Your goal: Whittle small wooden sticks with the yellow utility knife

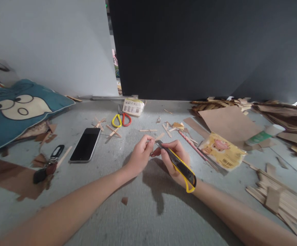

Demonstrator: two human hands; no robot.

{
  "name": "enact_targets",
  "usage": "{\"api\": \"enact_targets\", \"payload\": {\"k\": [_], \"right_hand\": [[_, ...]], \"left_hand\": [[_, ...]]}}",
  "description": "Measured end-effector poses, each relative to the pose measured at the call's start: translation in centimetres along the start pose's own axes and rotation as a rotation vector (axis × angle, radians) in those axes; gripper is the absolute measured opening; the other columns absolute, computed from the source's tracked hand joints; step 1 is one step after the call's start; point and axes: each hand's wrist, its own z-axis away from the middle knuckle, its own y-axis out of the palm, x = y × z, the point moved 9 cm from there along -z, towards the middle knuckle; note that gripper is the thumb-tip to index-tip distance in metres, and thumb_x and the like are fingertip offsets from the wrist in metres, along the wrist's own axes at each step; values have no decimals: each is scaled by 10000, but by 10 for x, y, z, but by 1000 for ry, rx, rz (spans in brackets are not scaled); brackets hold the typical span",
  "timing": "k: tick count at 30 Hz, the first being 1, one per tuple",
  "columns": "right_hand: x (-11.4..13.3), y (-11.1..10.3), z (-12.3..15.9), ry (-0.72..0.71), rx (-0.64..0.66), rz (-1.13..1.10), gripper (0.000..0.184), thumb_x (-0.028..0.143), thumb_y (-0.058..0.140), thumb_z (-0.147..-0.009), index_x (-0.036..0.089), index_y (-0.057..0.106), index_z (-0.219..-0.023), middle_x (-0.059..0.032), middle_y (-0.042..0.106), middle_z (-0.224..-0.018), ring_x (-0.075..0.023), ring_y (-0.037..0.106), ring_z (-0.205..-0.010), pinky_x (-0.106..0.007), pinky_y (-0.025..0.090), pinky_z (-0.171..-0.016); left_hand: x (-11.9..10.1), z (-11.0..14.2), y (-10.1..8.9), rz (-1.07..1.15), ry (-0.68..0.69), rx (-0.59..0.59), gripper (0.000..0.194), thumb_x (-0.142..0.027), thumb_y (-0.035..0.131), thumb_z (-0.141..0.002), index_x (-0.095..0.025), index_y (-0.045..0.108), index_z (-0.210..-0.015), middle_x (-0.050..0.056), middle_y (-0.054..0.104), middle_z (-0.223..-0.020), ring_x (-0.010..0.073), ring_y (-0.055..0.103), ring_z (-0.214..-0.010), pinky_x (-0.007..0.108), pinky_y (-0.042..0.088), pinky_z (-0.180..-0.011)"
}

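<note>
Between the fingers of my left hand (141, 153) is a wooden craft stick (160, 137), its free end pointing up and to the right. My right hand (175, 158) is closed around a yellow and black utility knife (181, 164). The knife's front end lies close to the stick by my left fingertips; whether the blade touches the wood I cannot tell. Both hands are over the middle of the grey table (99, 212). Just beyond them lie a loose craft stick (148, 130) and several cut pieces (166, 130).
Scissors (122, 120) lie beside a tissue pack (133, 106). On the left are crossed sticks (114, 131), a phone (85, 145), keys (45, 171) and a blue cushion (27, 106). At right sit a yellow pack (222, 150), a glue tube (265, 135) and a stick pile (279, 198).
</note>
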Motion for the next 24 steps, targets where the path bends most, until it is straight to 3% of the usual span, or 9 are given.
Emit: {"api": "enact_targets", "payload": {"k": [9,14,19,24], "right_hand": [[6,2,-6,-9,20,-71,219,448,623,-1011,257,522,-1046,-29,773,-827,-195,765,-754,-352,601,-698],[3,2,-7,15,8,-57,246,470,638,-994,251,534,-1033,-32,764,-831,-185,731,-686,-368,599,-697],[4,-5,-2,-46,-58,-16,213,443,624,-1001,255,537,-1052,-27,756,-824,-171,698,-633,-365,598,-686],[1,-7,0,-80,-51,25,181,416,592,-1016,263,507,-1062,-21,756,-825,-161,692,-620,-332,577,-645]], "left_hand": [[5,-6,2,160,-32,30,433,-651,577,-922,-221,523,-937,-95,345,-582,104,330,-533,244,319,-542],[3,-5,7,247,-65,67,470,-674,623,-878,-219,531,-954,-96,326,-594,106,349,-545,251,345,-556],[8,-1,9,274,-118,59,491,-695,619,-869,-221,516,-948,-85,355,-628,103,383,-573,247,355,-580],[12,-1,7,186,-65,18,483,-683,551,-920,-218,511,-1040,-87,370,-644,101,346,-560,251,302,-560]]}}
